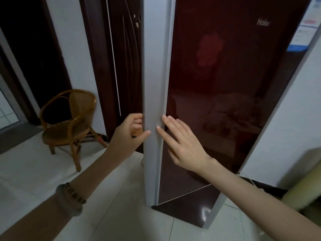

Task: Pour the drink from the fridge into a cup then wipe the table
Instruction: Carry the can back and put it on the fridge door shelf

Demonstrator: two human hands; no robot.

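The fridge door (225, 84) hides the left fingertips (137, 121).

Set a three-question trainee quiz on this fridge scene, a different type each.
1. True or false: the right hand grips a bottle.
2. What do the left hand fingers curl round? A) the grey edge of the fridge; B) a cup; C) a cloth.
3. Fill in: on the floor left of the fridge stands a wicker ____.

Key:
1. False. It lies flat, fingers straight, on the dark red door front.
2. A.
3. chair.
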